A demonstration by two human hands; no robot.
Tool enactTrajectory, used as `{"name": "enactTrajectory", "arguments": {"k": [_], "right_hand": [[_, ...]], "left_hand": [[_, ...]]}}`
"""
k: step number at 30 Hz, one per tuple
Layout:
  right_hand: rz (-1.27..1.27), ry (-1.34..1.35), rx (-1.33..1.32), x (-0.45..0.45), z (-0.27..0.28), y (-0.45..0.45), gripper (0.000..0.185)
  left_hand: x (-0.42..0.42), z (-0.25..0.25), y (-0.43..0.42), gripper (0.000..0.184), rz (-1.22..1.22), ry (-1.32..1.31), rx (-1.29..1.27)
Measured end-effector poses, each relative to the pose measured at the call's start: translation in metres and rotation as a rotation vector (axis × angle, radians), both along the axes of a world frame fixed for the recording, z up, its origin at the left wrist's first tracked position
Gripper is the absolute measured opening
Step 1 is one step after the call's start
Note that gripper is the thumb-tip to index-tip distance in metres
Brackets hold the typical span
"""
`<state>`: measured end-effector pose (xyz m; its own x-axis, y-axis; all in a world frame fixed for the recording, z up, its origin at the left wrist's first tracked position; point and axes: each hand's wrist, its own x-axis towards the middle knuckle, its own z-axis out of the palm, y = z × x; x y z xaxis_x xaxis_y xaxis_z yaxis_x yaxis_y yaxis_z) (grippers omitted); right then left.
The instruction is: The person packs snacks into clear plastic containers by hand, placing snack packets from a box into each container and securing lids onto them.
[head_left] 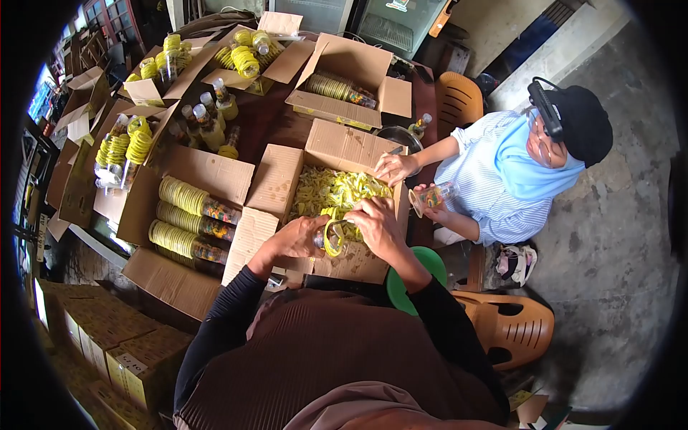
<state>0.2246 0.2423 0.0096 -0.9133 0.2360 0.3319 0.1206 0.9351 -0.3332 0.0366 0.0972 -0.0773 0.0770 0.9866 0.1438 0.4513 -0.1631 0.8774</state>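
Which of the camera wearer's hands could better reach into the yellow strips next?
Probably the right hand: it is at the rim of the cup, near the yellow strips, while the left hand apparently holds the cup.

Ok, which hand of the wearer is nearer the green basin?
Right. The right hand is just beyond the green basin, with its forearm crossing above it; the left hand is farther off, to the basin's left.

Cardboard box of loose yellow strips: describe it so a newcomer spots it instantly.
Find the dark red table. At its near edge, under the wearer's left hand and right hand, sits the open cardboard box. Unlike neighbouring boxes of stacked yellow-ringed cups, it holds loose yellow strips.
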Motion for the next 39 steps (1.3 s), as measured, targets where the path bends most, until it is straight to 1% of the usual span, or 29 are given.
{"name": "enactTrajectory", "arguments": {"k": [1, 3, 5, 7, 9, 11, 12, 13, 14, 15, 17, 18, 19, 21, 22, 23, 24, 25, 26, 27, 29, 30, 31, 34, 35, 37, 39], "right_hand": [[0.008, 0.004, 0.084, -0.001, -0.001, 0.000, 0.015], [0.020, 0.007, 0.084, -0.004, -0.005, 0.002, 0.018], [-0.002, -0.053, -0.009, -0.005, -0.011, 0.007, 0.018], [-0.017, -0.077, -0.026, -0.006, -0.011, 0.008, 0.016], [-0.037, -0.100, -0.050, -0.006, -0.014, 0.010, 0.015], [-0.033, -0.091, -0.208, -0.003, -0.019, 0.018, 0.014], [-0.033, -0.086, -0.204, -0.001, -0.019, 0.022, 0.014], [-0.050, -0.046, -0.288, 0.001, -0.019, 0.027, 0.014], [-0.068, -0.007, -0.370, 0.004, -0.019, 0.030, 0.014], [-0.066, -0.002, -0.366, 0.007, -0.019, 0.031, 0.014], [-0.183, 0.186, -0.622, 0.013, -0.022, 0.030, 0.014], [-0.154, 0.314, -0.567, 0.014, -0.034, 0.032, 0.012], [-0.148, 0.316, -0.564, 0.015, -0.037, 0.027, 0.012], [-0.219, 0.453, -0.771, 0.018, -0.044, 0.013, 0.012], [-0.238, 0.449, -0.822, 0.020, -0.047, 0.006, 0.013], [-0.237, 0.450, -0.828, 0.023, -0.049, 0.000, 0.013], [-0.241, 0.416, -0.741, 0.026, -0.046, -0.006, 0.012], [-0.246, 0.382, -0.654, 0.027, -0.036, -0.014, 0.012], [-0.255, 0.396, -0.609, 0.028, -0.024, -0.025, 0.013], [-0.259, 0.399, -0.613, 0.027, -0.023, -0.030, 0.013], [-0.232, 0.432, -0.440, 0.029, -0.020, -0.040, 0.014], [-0.233, 0.427, -0.401, 0.029, -0.015, -0.045, 0.017], [-0.238, 0.428, -0.404, 0.030, -0.012, -0.050, 0.017], [-0.230, 0.393, -0.258, 0.032, -0.008, -0.058, 0.018], [-0.233, 0.393, -0.260, 0.033, -0.009, -0.060, 0.018], [-0.194, 0.353, -0.212, 0.035, -0.010, -0.064, 0.018], [-0.197, 0.350, -0.244, 0.036, -0.008, -0.070, 0.020]], "left_hand": [[0.002, 0.012, -0.002, 0.080, 0.004, -0.001, 0.000], [0.005, 0.037, -0.005, 0.071, 0.114, 0.315, -0.113], [0.008, 0.041, -0.005, 0.068, 0.151, 0.323, -0.132], [0.011, 0.039, -0.006, 0.065, 0.181, 0.331, -0.150], [0.012, 0.034, -0.006, 0.064, 0.259, 0.402, 0.017], [0.014, 0.035, -0.006, 0.062, 0.270, 0.381, 0.056], [0.015, 0.033, -0.006, 0.064, 0.318, 0.381, 0.085], [0.015, 0.027, -0.006, 0.066, 0.366, 0.382, 0.113], [0.014, 0.005, -0.006, 0.076, 0.405, 0.295, 0.081], [0.014, 0.003, -0.006, 0.076, 0.406, 0.299, 0.085], [0.012, 0.000, -0.005, 0.086, 0.466, 0.253, 0.105], [0.016, 0.017, -0.005, 0.090, 0.441, 0.156, 0.021], [0.016, 0.014, -0.005, 0.090, 0.445, 0.159, 0.025], [0.018, 0.009, -0.011, 0.089, 0.491, 0.299, 0.022], [0.019, 0.012, -0.012, 0.088, 0.479, 0.236, -0.035], [0.020, 0.012, -0.012, 0.088, 0.480, 0.239, -0.040], [0.021, 0.012, -0.011, 0.086, 0.512, 0.249, 0.049], [0.024, 0.026, -0.010, 0.084, 0.542, 0.259, 0.138], [0.023, 0.043, -0.008, 0.079, 0.491, 0.140, 0.164], [0.023, 0.044, -0.009, 0.079, 0.487, 0.143, 0.159], [0.024, 0.045, -0.011, 0.071, 0.538, 0.264, 0.199], [0.026, 0.050, -0.013, 0.067, 0.562, 0.328, 0.235], [0.028, 0.055, -0.015, 0.067, 0.556, 0.329, 0.231], [0.031, 0.063, -0.016, 0.059, 0.599, 0.434, 0.289], [0.031, 0.063, -0.016, 0.059, 0.596, 0.434, 0.287], [0.031, 0.063, -0.018, 0.056, 0.615, 0.528, 0.279], [0.036, 0.068, -0.018, 0.056, 0.629, 0.572, 0.244]]}}
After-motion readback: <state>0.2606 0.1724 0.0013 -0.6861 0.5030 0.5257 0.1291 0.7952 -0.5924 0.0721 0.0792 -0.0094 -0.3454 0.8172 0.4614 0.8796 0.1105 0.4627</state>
